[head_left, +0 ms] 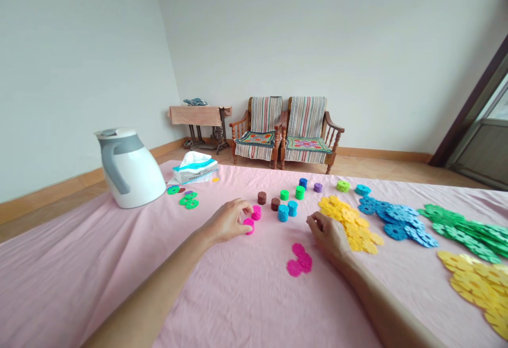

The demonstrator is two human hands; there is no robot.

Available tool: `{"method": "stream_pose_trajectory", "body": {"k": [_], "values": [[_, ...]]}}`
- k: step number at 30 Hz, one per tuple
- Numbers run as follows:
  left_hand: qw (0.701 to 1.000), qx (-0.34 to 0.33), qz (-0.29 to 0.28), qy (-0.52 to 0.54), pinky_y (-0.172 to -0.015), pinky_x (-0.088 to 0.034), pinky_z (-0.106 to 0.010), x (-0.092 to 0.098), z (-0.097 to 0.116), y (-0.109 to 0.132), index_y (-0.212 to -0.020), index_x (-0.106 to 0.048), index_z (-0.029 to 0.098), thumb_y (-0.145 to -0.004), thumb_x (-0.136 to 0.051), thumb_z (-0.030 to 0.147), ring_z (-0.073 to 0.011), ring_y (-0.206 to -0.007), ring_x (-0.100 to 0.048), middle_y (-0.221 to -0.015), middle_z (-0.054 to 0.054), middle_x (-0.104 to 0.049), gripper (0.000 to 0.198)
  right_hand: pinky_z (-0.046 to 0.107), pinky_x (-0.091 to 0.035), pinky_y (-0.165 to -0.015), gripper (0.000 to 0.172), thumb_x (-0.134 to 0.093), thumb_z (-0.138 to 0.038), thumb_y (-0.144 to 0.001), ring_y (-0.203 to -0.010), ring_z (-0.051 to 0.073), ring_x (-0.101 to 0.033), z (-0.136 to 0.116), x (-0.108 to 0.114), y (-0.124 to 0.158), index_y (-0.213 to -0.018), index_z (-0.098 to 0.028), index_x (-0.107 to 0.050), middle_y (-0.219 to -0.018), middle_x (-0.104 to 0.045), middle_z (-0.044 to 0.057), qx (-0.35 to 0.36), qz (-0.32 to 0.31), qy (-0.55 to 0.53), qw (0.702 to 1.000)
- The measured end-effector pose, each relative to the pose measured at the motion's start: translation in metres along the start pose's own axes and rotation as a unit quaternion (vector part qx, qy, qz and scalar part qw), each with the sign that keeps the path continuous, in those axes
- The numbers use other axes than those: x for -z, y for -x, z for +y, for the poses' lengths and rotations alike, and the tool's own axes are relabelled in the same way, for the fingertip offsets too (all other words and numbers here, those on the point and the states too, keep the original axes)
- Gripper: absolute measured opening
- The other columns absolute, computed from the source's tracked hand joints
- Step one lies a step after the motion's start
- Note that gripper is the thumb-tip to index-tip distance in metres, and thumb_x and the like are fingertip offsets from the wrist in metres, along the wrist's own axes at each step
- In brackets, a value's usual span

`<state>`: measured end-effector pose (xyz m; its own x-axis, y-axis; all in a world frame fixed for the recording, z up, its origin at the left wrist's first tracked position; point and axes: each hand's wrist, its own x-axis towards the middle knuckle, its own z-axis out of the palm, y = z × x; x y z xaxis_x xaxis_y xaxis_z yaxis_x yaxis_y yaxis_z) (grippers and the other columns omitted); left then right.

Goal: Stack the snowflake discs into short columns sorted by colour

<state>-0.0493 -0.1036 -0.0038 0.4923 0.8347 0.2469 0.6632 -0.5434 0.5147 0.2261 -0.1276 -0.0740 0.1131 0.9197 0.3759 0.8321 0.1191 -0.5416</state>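
My left hand (230, 222) reaches over the pink cloth, thumb and fingers at two short magenta stacks; its thumb touches the nearer stack (248, 226), and the fingertips are beside the farther one (256, 212). My right hand (327, 231) is at the left edge of the yellow disc pile (351, 223), its fingers curled together; anything between them is too small to make out. Loose magenta discs (300, 261) lie between my forearms. Beyond my hands stand brown stacks (275, 204), light-blue stacks (283, 213) and green stacks (300, 193).
A white and grey jug (137, 173) and a tissue box (195, 169) stand at the left, near loose green discs (189, 200). Blue (400, 221), green (468, 231) and yellow discs (476, 284) spread at the right. Two chairs (305, 125) are against the far wall.
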Motion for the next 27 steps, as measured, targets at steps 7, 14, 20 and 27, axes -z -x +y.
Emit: {"method": "stream_pose_trajectory", "body": {"k": [7,14,20,27], "values": [[0.996,-0.081,-0.049,0.005,-0.068,-0.044,-0.024,-0.024,0.041,0.004,-0.087,-0.063,0.017,-0.076,-0.056,0.015,-0.0126,-0.07,-0.056,-0.085,-0.002,-0.06,0.013,0.022,-0.025,-0.047,0.032,-0.037,-0.038,-0.083,-0.049,0.012,-0.046,-0.001,0.0,0.0,-0.063,-0.019,-0.054,-0.05,-0.049,-0.001,-0.001,0.003,-0.002,1.0],[0.968,-0.18,-0.168,-0.044,-0.079,-0.045,-0.029,-0.059,0.059,-0.013,-0.102,-0.061,0.025,-0.076,-0.06,0.016,-0.0205,-0.091,-0.058,-0.101,-0.004,-0.059,0.028,0.022,-0.024,-0.047,0.032,-0.037,-0.037,-0.082,-0.048,0.011,-0.044,0.001,-0.003,-0.001,-0.061,-0.019,-0.052,-0.048,-0.047,-0.002,0.007,0.013,0.0,1.0],[0.934,-0.261,-0.21,-0.125,-0.069,-0.046,-0.028,-0.058,0.071,-0.03,-0.085,-0.062,0.021,-0.073,-0.062,0.015,-0.0201,-0.08,-0.059,-0.086,-0.003,-0.059,0.013,0.022,-0.024,-0.048,0.031,-0.038,-0.036,-0.082,-0.047,0.011,-0.044,0.002,-0.003,-0.002,-0.061,-0.018,-0.053,-0.049,-0.047,-0.002,0.013,0.017,0.006,1.0],[0.938,-0.229,-0.218,-0.144,-0.062,-0.046,-0.027,-0.065,0.079,-0.035,-0.08,-0.055,0.019,-0.061,-0.064,0.016,-0.0195,-0.073,-0.056,-0.085,-0.004,-0.055,0.022,0.022,-0.025,-0.048,0.031,-0.038,-0.036,-0.082,-0.048,0.011,-0.045,0.0,-0.001,-0.001,-0.061,-0.018,-0.053,-0.049,-0.047,-0.002,0.01,0.015,0.003,1.0]]}}
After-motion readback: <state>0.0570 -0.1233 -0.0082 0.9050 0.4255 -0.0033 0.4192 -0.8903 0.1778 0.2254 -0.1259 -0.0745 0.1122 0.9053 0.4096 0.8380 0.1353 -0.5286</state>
